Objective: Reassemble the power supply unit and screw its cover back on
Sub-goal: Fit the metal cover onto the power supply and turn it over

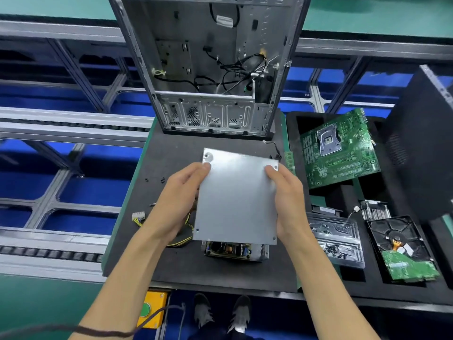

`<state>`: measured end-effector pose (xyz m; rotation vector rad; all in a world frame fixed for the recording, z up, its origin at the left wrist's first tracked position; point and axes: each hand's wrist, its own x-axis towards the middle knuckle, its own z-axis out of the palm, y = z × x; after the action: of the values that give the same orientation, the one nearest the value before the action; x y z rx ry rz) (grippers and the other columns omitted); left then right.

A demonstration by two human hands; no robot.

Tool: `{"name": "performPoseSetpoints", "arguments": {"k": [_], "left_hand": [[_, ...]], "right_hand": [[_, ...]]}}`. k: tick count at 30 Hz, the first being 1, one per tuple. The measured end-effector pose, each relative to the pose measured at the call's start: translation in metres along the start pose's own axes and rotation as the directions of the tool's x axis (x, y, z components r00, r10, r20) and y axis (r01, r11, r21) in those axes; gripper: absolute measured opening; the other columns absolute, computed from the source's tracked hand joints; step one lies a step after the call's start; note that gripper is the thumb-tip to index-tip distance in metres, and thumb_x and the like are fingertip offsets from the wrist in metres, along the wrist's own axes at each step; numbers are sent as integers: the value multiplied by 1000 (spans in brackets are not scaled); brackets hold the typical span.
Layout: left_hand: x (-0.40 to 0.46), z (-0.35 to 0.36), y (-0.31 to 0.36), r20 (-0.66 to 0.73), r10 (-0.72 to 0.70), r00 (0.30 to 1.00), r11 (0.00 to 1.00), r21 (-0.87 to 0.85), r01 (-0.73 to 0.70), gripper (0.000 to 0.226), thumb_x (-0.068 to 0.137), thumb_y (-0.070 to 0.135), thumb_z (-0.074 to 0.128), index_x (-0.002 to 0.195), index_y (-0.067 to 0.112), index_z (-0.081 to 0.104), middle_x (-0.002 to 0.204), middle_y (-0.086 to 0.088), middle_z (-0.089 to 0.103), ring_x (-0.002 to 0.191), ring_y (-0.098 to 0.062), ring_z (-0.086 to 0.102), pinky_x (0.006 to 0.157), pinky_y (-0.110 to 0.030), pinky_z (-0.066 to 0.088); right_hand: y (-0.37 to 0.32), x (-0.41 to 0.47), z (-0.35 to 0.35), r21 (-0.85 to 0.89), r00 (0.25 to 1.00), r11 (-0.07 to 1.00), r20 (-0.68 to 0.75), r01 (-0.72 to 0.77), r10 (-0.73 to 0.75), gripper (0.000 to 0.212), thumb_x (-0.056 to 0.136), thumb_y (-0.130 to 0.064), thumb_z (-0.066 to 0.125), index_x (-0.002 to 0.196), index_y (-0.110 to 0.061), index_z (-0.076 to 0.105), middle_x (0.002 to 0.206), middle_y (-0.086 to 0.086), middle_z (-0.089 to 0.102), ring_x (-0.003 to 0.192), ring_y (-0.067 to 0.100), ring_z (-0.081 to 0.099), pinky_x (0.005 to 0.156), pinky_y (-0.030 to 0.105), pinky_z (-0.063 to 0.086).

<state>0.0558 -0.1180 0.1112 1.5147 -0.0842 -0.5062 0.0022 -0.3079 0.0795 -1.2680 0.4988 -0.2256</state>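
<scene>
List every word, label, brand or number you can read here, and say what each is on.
None can be read.
White label inside the computer case: blurred.
Motherboard: print too small.
Hard drive: no legible marking.
Metal cover held by both hands: plain, no text.

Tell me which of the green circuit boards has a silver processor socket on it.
The large motherboard, propped tilted in the black foam tray at upper right. The small board on the hard drive, nearer on the right, has no socket.

Plain silver-grey cover [236, 200], green motherboard [339, 148], dark grey mat [171, 153].
</scene>
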Motion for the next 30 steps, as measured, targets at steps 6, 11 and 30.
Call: {"name": "performPoseSetpoints", "arguments": {"k": [6, 11, 30], "left_hand": [[13, -19, -10, -218, -50, 975, 997, 39, 60, 23, 105, 15, 48, 102, 9, 70, 80, -10, 72, 64, -17, 69, 50, -28, 57], [20, -25, -31, -260, -113, 959, 975, 155, 157, 23, 103, 2, 44, 108, 9, 65, 80, -6, 70, 65, -15, 66, 53, -25, 55], [23, -29, -26, 40, -264, 964, 962, 86, 259, 31, 104, 33, 54, 107, 8, 73, 89, -16, 76, 64, -20, 67, 46, -27, 53]], "right_hand": [[-3, 5, -27, 14, 970, 984, -165, -178, 178, 41, 90, -40, 64, 125, -19, 66, 133, 1, 65, 113, 25, 65, 84, 34, 55], [0, 8, -43, 13, 966, 976, -141, -219, 219, 30, 88, -37, 61, 62, -33, 75, 75, -11, 73, 63, 9, 68, 73, 35, 48], [13, 30, -4, -303, 958, 909, -108, -287, 266, 29, 104, -21, 48, 82, -26, 66, 62, -20, 71, 51, -5, 64, 57, 25, 43]]}}
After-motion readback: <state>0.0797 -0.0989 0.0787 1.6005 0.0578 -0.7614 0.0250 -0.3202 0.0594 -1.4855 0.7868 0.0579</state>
